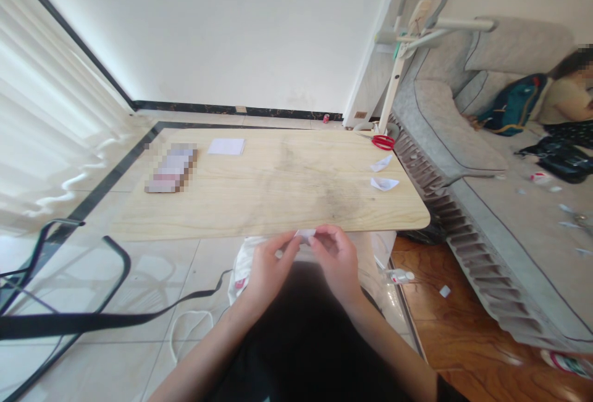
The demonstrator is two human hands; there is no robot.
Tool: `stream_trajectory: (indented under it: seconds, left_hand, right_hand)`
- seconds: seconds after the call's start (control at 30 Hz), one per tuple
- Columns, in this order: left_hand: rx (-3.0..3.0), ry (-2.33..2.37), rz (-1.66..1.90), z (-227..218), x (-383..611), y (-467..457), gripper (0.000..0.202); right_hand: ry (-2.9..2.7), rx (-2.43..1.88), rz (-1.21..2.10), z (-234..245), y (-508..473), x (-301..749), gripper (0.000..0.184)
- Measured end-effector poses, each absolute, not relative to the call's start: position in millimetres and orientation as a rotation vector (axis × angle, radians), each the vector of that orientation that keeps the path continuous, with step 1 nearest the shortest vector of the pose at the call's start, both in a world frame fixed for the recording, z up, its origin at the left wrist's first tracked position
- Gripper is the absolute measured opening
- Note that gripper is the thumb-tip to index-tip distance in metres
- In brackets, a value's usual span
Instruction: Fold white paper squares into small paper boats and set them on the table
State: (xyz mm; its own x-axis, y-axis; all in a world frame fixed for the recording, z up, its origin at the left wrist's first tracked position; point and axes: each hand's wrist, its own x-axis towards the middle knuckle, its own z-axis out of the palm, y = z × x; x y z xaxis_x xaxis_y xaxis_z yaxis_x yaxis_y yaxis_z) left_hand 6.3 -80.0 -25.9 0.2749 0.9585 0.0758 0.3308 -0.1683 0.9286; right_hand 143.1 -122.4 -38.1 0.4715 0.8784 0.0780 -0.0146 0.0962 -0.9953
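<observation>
Between both hands is a small folded piece of white paper (306, 236), at the table's near edge. My left hand (274, 261) pinches its left end between thumb and fingers. The right end is pinched the same way by my right hand (337, 259). On the wooden table (259, 198), two folded paper boats (384, 184) lie near the right end. Red-handled scissors (383, 142) rest just behind them. A stack of white paper (226, 146) lies at the back left.
A blurred-out box-like object (171, 168) sits on the table's left part. Right of the table stand a grey sofa (449, 124) with a backpack (519, 102) and a seated person (567, 102). A black metal frame (123, 260) and strap (139, 320) are at left.
</observation>
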Motion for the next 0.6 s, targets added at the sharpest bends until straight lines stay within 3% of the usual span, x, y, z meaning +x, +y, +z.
stream_trajectory:
  seconds: [0.27,0.6]
  left_hand:
    - [1.784,1.14,0.955,-25.4,8.4,-84.7,0.029]
    - [1.819,1.07,0.973,-30.9,7.4,-86.0,0.028]
  right_hand:
    - [-0.937,-1.32,0.756,-35.8,-122.0,148.4,0.012]
    - [-0.851,-1.208,0.815,-38.6,-124.1,143.6,0.017]
